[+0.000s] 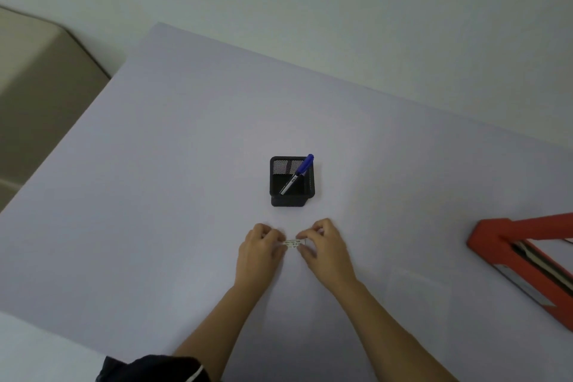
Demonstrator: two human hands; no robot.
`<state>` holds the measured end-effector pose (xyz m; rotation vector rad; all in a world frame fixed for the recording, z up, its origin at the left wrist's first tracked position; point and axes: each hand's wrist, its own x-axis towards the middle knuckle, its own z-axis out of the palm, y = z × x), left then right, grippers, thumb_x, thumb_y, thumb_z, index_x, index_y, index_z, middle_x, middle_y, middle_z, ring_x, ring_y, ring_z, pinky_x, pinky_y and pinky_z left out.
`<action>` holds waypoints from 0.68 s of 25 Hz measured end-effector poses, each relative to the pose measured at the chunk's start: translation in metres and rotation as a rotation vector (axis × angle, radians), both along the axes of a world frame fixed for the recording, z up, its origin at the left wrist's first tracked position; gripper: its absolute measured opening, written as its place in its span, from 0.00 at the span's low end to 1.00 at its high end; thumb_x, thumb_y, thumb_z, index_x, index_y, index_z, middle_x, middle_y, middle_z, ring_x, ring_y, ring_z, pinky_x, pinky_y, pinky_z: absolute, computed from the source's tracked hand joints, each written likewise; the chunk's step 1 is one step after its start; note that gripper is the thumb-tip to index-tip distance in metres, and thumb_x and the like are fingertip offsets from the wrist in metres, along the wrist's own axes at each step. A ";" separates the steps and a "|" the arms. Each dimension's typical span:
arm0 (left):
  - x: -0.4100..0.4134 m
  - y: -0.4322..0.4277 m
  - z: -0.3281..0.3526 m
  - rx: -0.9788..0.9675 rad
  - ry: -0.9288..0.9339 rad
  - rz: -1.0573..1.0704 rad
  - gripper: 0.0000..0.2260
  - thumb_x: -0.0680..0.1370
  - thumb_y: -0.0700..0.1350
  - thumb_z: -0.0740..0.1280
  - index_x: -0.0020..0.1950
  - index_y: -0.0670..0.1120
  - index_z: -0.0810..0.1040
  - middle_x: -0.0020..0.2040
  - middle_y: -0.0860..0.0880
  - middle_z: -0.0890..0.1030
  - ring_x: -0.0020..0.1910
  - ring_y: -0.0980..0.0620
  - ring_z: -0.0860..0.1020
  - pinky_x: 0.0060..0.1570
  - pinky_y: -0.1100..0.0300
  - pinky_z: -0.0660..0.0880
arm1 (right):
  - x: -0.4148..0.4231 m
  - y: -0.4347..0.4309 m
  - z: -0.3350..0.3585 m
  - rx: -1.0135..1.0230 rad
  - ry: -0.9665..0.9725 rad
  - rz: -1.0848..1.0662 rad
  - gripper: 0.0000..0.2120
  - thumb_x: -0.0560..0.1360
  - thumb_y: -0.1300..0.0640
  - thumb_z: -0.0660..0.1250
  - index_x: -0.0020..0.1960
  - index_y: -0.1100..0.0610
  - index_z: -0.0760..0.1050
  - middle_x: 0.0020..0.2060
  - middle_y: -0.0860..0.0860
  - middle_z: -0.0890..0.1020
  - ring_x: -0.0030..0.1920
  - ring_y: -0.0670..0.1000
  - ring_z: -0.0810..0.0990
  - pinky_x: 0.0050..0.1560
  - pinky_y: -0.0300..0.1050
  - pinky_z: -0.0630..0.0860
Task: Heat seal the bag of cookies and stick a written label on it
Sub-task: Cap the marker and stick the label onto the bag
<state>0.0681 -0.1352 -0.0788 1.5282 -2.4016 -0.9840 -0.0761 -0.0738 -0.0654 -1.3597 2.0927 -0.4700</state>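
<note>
A small white label (294,244) with faint writing is pinched between both hands just above the table, near its front middle. My left hand (259,253) grips its left end and my right hand (325,248) grips its right end, fingers curled. A black mesh pen holder (291,192) stands just beyond the hands, and a blue-capped marker (299,173) leans inside it. The red heat sealer (524,257) lies at the right edge, partly cut off. A faint clear bag outline (417,291) rests on the table right of my right forearm; no cookies can be made out.
The pale lilac table (186,164) stretches wide around the hands. A beige piece of furniture (40,87) stands off the table's left side. A white wall runs behind the far edge.
</note>
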 end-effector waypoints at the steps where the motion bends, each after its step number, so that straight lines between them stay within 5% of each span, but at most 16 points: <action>1: 0.000 0.000 0.003 0.040 0.027 0.001 0.05 0.74 0.42 0.70 0.48 0.43 0.80 0.46 0.45 0.78 0.44 0.47 0.76 0.45 0.55 0.76 | 0.002 0.001 0.001 -0.002 -0.025 -0.002 0.09 0.74 0.56 0.68 0.54 0.55 0.78 0.53 0.49 0.70 0.50 0.45 0.71 0.51 0.34 0.71; 5: 0.005 0.005 0.035 0.317 0.216 0.163 0.03 0.75 0.43 0.68 0.42 0.46 0.77 0.38 0.50 0.80 0.37 0.53 0.77 0.40 0.64 0.73 | 0.011 0.007 0.024 -0.015 -0.400 -0.177 0.03 0.74 0.57 0.67 0.47 0.55 0.78 0.45 0.48 0.80 0.46 0.45 0.79 0.49 0.37 0.75; 9: 0.016 0.013 0.082 0.437 0.450 0.304 0.02 0.74 0.44 0.70 0.44 0.48 0.78 0.35 0.48 0.83 0.36 0.53 0.81 0.41 0.59 0.77 | 0.023 0.020 0.072 -0.103 -0.736 -0.362 0.05 0.76 0.57 0.65 0.49 0.54 0.79 0.43 0.49 0.85 0.44 0.46 0.83 0.45 0.36 0.78; 14: 0.032 0.034 0.124 0.418 0.612 0.322 0.07 0.75 0.41 0.69 0.51 0.52 0.79 0.36 0.50 0.84 0.38 0.54 0.82 0.41 0.66 0.77 | 0.037 0.037 0.116 -0.203 -0.809 -0.423 0.06 0.77 0.60 0.64 0.50 0.51 0.78 0.42 0.49 0.84 0.42 0.47 0.84 0.40 0.35 0.79; 17: 0.042 0.044 0.129 0.203 0.579 0.245 0.11 0.74 0.42 0.70 0.54 0.54 0.79 0.42 0.56 0.84 0.41 0.58 0.80 0.41 0.71 0.75 | 0.046 0.043 0.128 -0.222 -0.852 -0.432 0.07 0.77 0.61 0.63 0.51 0.54 0.78 0.43 0.50 0.85 0.42 0.47 0.85 0.41 0.35 0.79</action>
